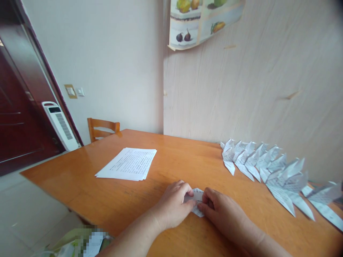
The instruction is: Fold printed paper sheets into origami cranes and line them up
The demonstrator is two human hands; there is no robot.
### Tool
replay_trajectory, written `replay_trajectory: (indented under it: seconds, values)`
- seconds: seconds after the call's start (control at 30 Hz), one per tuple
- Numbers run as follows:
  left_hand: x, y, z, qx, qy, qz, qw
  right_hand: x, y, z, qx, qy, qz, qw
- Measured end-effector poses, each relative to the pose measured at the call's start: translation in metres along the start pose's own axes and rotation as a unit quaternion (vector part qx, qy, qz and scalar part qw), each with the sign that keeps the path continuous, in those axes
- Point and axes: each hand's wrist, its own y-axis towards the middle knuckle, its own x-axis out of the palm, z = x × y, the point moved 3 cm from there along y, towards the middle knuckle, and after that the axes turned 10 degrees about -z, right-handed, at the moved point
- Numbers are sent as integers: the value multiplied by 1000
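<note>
Between my two hands, low over the wooden table, is a small piece of folded paper (197, 194) with print on it. My left hand (175, 203) pinches its left side, thumb below and fingers above. On the opposite side, the curled fingers and thumb of my right hand (221, 210) close on its right edge. My fingers cover both side edges of the paper, so its full shape is partly hidden. To the right stand several folded paper cranes (270, 160) in rows, made of printed paper.
A stack of printed sheets (128, 164) lies left of centre on the table (177, 153). A wooden chair (104, 125) stands behind the table's far left corner. A white heater-like appliance (60, 123) is beside the dark red door (24, 117). Fruit pictures (199, 26) hang on the wall.
</note>
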Motion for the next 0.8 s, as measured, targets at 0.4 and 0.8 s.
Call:
replay_trajectory:
  seconds: [0.4, 0.8]
  values:
    - [1, 8, 0, -27, 27, -17, 999, 3, 3, 4, 9, 6, 8, 1000]
    - [-1, 4, -4, 9, 30, -37, 999, 1, 3, 2, 1, 4, 11, 1000]
